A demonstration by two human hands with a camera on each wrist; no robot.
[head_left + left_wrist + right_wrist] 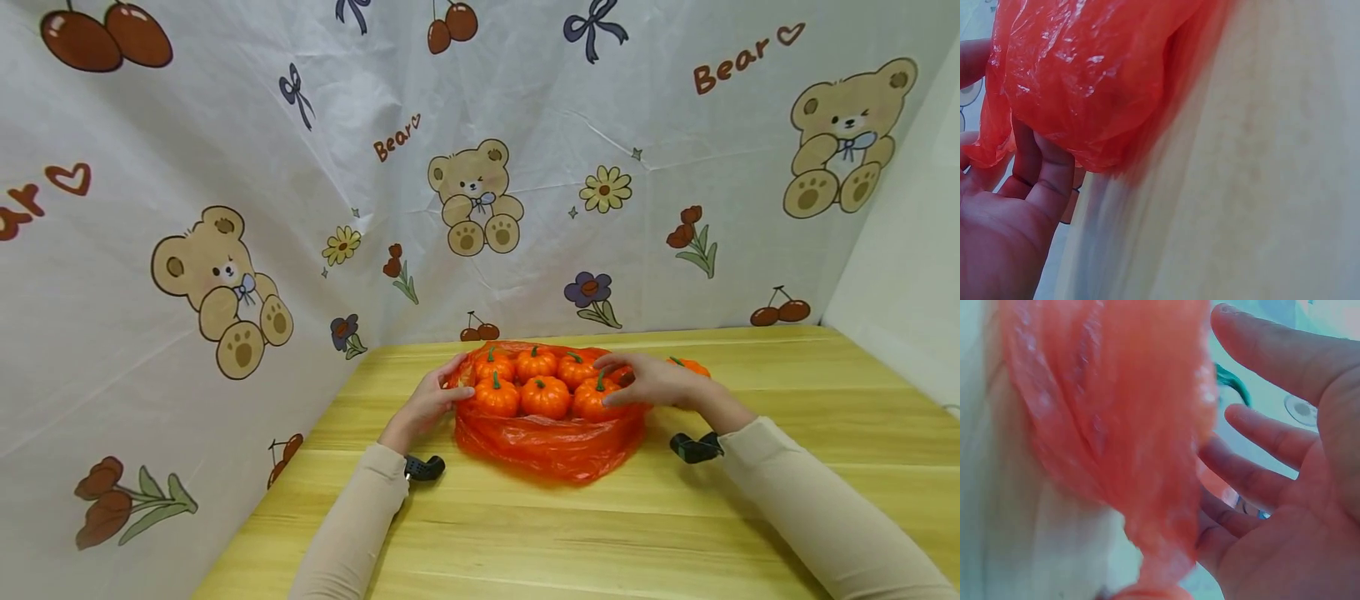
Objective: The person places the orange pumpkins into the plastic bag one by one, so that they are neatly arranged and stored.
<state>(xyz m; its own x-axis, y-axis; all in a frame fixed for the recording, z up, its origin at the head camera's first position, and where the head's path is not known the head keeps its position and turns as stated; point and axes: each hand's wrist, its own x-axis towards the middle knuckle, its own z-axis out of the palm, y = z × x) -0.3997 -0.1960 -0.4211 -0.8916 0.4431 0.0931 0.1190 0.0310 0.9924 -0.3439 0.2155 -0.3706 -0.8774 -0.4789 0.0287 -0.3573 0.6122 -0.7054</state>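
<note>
A red plastic bag lies with its mouth spread on the table, and several small orange pumpkins with green stems sit in it in two rows. At the bag's left side my left hand holds the rim, thumb over the edge and fingers against the outside; the red film fills much of the left wrist view. Over the front right pumpkin hovers my right hand, its thumb and fingers spread apart around the stem. In the right wrist view a green stem shows beyond the bag.
One more orange pumpkin stands outside the bag, partly behind the right hand. The wooden table ends at a white cloth printed with bears, at the back and left. A white wall bounds the right side.
</note>
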